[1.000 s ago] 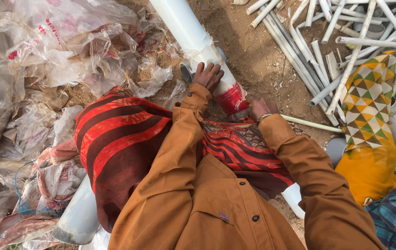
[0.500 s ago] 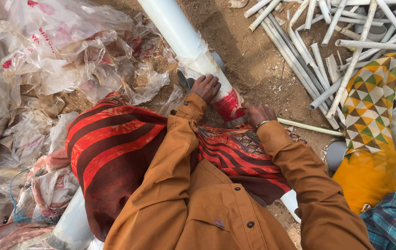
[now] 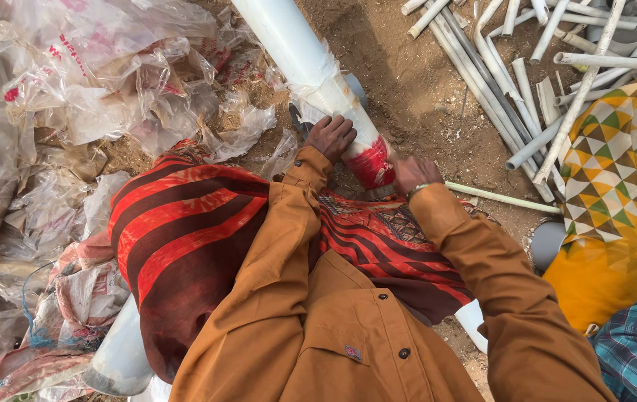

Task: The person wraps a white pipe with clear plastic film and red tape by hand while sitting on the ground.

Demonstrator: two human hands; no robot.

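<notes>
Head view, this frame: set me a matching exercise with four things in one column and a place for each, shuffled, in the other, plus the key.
Things:
1. Large white plastic pipe with a red band
2. Heap of crumpled clear plastic bags
3. Pile of thin white plastic pipes
4. Yellow cloth with a triangle pattern

Places:
A. Left side, on the dirt
B. Right edge, beside the person's right sleeve
C. Centre, under the left hand and right hand
D. Top right, on the ground

Pairs: 1-C, 2-A, 3-D, 4-B
</notes>
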